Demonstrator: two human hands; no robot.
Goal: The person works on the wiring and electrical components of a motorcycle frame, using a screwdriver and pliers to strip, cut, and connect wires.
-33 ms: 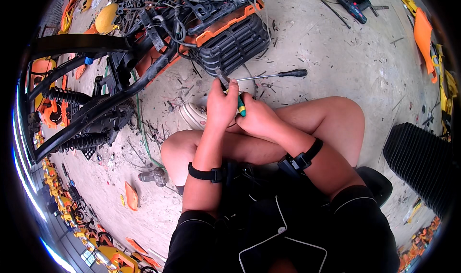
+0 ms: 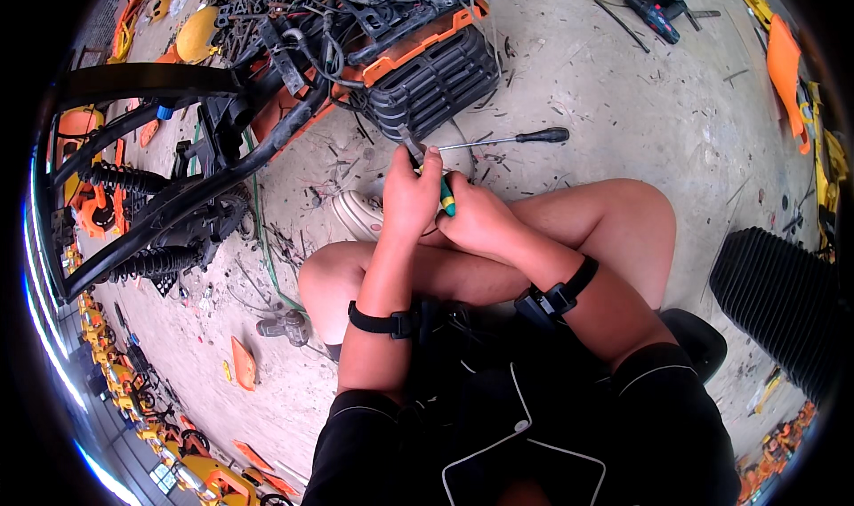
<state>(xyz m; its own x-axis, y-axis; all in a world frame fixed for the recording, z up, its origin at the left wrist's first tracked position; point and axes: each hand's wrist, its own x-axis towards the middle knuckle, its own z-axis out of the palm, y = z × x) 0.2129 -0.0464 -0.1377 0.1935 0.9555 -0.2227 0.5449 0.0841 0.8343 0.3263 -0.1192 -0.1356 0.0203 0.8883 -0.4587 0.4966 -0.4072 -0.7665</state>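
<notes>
A dusty concrete workshop floor [image 2: 623, 88], littered with scraps and orange plastic panels, fills the frame. Nearest the camera, at centre, a seated person's bare knees carry both forearms, each strapped with a black wrist band. Just above them, the left hand [image 2: 407, 199] and the right hand [image 2: 476, 221] meet, fingers closed together around a green-and-yellow-handled screwdriver [image 2: 447, 199] whose metal tip points up toward the black ribbed plastic housing [image 2: 431, 83] of a dismantled orange machine in the upper centre. The tool looks light, stiff and rigid, its rubbery handle the sure place to hold; the thin shaft would likely slip. A second, black-handled screwdriver [image 2: 511, 138] lies on the floor just right of the hands. Black tubing [image 2: 151, 212] arcs along the left edge.
</notes>
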